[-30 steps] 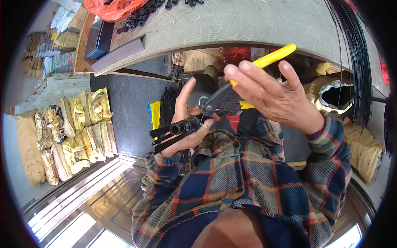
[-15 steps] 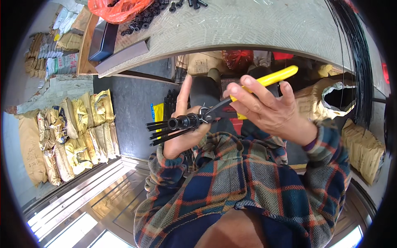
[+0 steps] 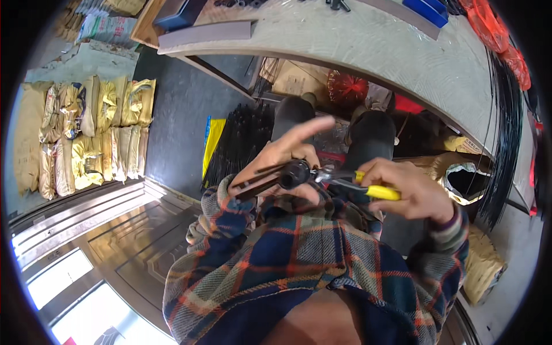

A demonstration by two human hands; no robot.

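My left hand (image 3: 269, 160) is closed round a black ring-ended part (image 3: 294, 173) with several thin black rods (image 3: 253, 185) sticking out toward the left. Its index finger stretches away up to the right. My right hand (image 3: 417, 188) grips yellow-handled pliers (image 3: 382, 192), fingers wrapped round the handles. The metal jaws of the pliers are right at the black part, on its right side; motion blur hides exactly what lies between them. Both hands are held above my lap.
A worktable (image 3: 322, 37) curves across the front, with small black parts and a blue tray (image 3: 426, 11) on it. Long black strands (image 3: 506, 132) hang at its right end. Black rods (image 3: 244, 135) stand in a bundle beside my left leg. Filled sacks (image 3: 86, 132) line the left.
The pliers' handles have come together; my right hand's fingers, spread before, are now wrapped round them. The pliers have swung lower and point left. The whole view has shifted.
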